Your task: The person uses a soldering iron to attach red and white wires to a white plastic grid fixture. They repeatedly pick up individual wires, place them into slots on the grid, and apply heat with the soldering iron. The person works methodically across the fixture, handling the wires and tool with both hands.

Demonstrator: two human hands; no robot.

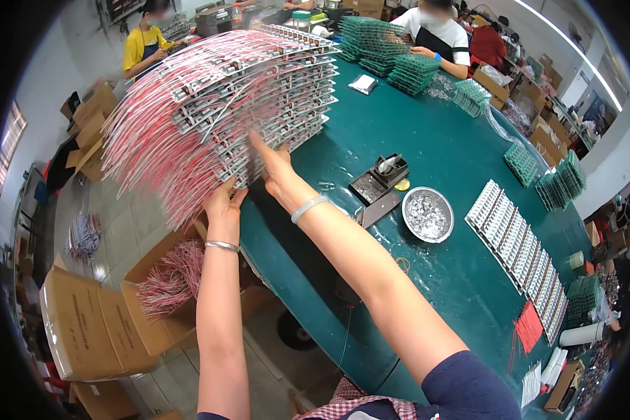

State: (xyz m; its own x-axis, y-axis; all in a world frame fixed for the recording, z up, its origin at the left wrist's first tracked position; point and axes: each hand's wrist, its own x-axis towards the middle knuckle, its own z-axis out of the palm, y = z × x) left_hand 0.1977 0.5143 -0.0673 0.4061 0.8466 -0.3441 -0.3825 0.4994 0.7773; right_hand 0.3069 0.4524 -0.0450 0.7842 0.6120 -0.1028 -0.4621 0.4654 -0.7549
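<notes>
A tall stack of circuit board panels (287,91) stands at the left edge of the green table, with long red and white wires (154,133) fanning out and drooping past the edge. At the stack's lower near corner, the fingers of my left hand (224,201) are closed on the bottom panels. My right hand (278,171) reaches against the near side of the stack, thumb and fingers apart. A dark blurred patch beside its fingertips hides part of the contact there.
A metal bowl of small parts (428,215) and a black tray (374,187) sit on the green table (399,126). Board strips (518,252) and red wires (528,327) lie at right. Below left is a carton (84,322) beside bundled wires (171,280). Co-workers sit across.
</notes>
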